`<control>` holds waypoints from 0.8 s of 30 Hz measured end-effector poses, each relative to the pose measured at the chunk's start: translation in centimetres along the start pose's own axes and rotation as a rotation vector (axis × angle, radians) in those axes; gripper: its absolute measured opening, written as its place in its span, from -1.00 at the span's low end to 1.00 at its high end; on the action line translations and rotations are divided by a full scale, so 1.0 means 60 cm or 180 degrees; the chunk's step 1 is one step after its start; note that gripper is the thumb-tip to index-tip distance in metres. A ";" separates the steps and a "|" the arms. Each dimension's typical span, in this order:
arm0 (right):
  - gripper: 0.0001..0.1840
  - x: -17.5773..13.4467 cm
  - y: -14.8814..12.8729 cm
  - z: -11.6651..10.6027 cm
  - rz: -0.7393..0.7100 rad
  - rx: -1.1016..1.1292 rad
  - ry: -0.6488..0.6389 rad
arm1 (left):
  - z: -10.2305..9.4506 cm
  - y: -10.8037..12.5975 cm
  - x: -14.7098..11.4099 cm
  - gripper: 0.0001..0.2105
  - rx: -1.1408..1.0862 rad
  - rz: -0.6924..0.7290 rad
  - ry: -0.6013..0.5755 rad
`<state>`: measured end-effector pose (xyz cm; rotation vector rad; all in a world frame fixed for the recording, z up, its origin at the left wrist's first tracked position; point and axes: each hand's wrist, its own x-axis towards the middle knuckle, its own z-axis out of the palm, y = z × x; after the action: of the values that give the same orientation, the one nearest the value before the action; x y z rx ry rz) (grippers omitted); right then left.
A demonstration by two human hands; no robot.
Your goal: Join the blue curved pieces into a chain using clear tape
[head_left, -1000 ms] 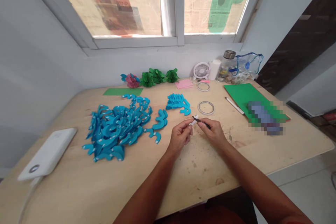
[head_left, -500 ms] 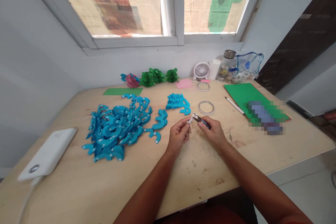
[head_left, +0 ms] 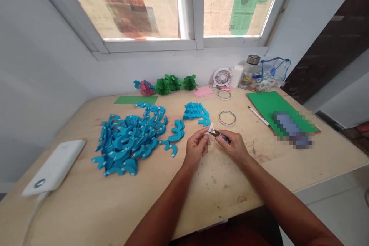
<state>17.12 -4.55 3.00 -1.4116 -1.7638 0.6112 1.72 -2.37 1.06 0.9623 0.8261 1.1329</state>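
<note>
My left hand (head_left: 196, 149) is closed, pinching a short white strip (head_left: 211, 126) that sticks up past its fingertips. In my right hand (head_left: 235, 147) is a small dark pair of scissors (head_left: 221, 135), its tip pointing left and meeting the strip. Whether the blades cut into it is too small to tell. Left of my hands lie a few loose blue paper arcs (head_left: 170, 148) with white patches, a small blue stack (head_left: 178, 130) and a large heap of similar blue pieces (head_left: 129, 140). Behind my hands sits another blue folded paper bundle (head_left: 196, 111).
Two tape rolls (head_left: 227, 118) lie beyond my right hand. A white pen (head_left: 258, 116) and green sheets (head_left: 273, 103) are to the right. A white power bank (head_left: 54, 167) with a cable lies left. Green paper shapes (head_left: 173, 83), a small fan (head_left: 222, 77) and a bottle (head_left: 249, 72) line the wall.
The scissors' tip has moved a little down and left along the strip, and more of the strip shows above it. My hands stay nearly in place; the view has shifted slightly.
</note>
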 end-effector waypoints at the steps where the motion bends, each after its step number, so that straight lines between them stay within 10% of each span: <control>1: -0.61 0.000 0.000 0.000 -0.0015 0.0008 0.0010 | 0.000 0.000 0.000 -0.55 0.0005 0.0001 -0.0004; 24: -0.65 -0.001 0.006 0.004 -0.0165 -0.0197 0.0231 | 0.004 0.000 -0.005 -0.60 -0.0059 0.0041 0.0011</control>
<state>17.16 -4.48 2.55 -1.4076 -1.7693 0.4760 1.90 -2.68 1.16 0.9517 0.8119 1.1517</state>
